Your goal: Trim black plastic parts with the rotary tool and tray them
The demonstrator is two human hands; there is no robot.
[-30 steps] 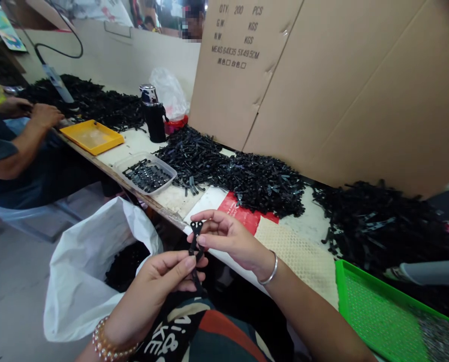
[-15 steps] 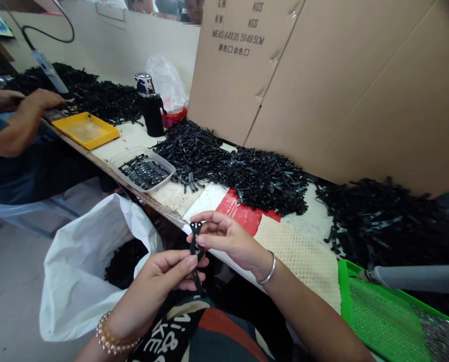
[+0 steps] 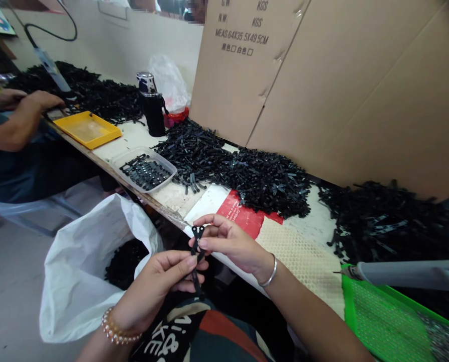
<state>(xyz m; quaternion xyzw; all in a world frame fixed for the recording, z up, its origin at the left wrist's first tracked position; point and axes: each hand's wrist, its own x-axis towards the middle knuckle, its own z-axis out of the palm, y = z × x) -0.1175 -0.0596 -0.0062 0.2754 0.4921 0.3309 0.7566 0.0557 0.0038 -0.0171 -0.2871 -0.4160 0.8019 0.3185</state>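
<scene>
Both the left hand (image 3: 152, 284) and right hand (image 3: 230, 244) pinched one slender black plastic piece (image 3: 197, 246) in closed fingertips, beside a white plastic sack (image 3: 85, 271).

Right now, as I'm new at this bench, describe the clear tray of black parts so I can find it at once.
On the long workbench below the big cardboard sheet, find the yellow tray. Next to it, by the bench's front edge, sits a clear plastic tray. Unlike the loose black heaps beside it, its black pieces lie lined up in rows.
</scene>
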